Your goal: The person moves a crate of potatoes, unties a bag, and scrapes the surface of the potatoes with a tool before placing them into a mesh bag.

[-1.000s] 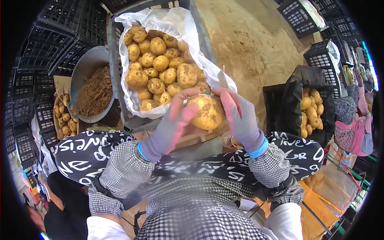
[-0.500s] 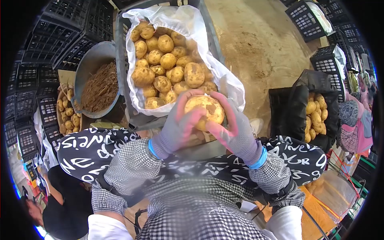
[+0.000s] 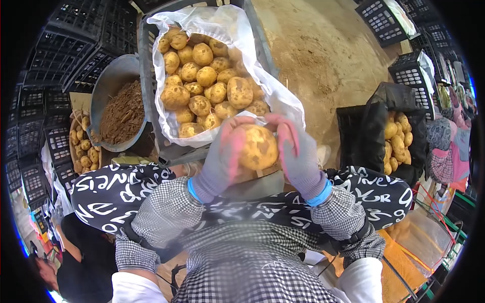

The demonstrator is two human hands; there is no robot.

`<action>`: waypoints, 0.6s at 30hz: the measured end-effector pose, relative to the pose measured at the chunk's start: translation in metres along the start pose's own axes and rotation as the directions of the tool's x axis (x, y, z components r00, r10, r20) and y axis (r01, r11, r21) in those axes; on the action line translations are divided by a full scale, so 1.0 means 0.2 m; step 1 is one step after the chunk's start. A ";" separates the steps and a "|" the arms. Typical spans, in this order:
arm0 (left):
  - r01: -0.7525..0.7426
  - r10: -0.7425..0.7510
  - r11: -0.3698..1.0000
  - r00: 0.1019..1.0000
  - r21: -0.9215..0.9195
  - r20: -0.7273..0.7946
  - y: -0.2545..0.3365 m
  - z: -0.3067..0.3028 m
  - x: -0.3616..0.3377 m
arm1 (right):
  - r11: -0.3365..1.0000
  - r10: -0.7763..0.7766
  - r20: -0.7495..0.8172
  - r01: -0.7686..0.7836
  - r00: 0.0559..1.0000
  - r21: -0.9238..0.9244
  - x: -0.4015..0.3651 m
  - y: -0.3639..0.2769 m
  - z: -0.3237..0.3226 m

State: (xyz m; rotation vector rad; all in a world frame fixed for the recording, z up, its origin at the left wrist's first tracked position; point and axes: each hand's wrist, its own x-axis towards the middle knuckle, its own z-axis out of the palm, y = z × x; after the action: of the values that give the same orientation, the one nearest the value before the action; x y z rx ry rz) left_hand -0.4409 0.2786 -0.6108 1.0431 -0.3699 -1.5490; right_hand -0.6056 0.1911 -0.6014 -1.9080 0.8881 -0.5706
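Note:
A large yellow potato [image 3: 258,147] with brown dirt patches is held up in front of my lap, between my two gloved hands. My left hand [image 3: 222,154], in a grey glove with pink fingers, is closed around its left side. On the other side my right hand [image 3: 298,159], in a matching glove, has its fingers curled at the upper right edge of the potato; motion blurs the contact. Just beyond my hands, a crate [image 3: 146,81] lined with a white plastic bag [image 3: 237,30] holds many dirt-marked potatoes [image 3: 206,76].
Left of the crate stands a grey tub [image 3: 115,63] of brown soil [image 3: 124,113], with a container of smaller potatoes [image 3: 85,146] beside it. A black-lined crate [image 3: 353,136] at right holds potatoes [image 3: 399,134]. Black crates [image 3: 65,55] are stacked at left. Another person [image 3: 86,252] is at lower left.
The potato has turned between my hands and sits slightly nearer to me. My right thumb has drawn back from its front face. The view has shifted a little.

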 end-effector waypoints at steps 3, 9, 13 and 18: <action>-0.126 0.127 0.992 0.991 0.033 -0.039 0.02 -0.03 0.01 | 0.986 0.053 -0.112 -0.034 0.992 0.164 0.04 -0.03 -0.05; -0.116 0.121 0.987 0.992 0.113 -0.038 0.11 0.04 -0.02 | 0.918 0.157 0.126 -0.192 0.979 0.348 0.00 -0.13 -0.06; -0.016 0.023 0.994 0.998 0.112 -0.059 0.13 0.05 -0.03 | 0.870 0.245 0.128 -0.276 0.961 0.409 -0.03 -0.13 -0.03; -0.081 0.086 0.988 0.996 0.132 -0.031 0.05 0.02 -0.02 | 0.939 0.189 0.077 -0.203 0.979 0.278 -0.08 -0.10 0.06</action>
State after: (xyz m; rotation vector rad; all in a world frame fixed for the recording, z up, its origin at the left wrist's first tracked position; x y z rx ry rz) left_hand -0.4377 0.2773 -0.5990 1.1414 -0.4891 -1.4441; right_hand -0.6001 0.2158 -0.5904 -1.5480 0.8998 -0.4990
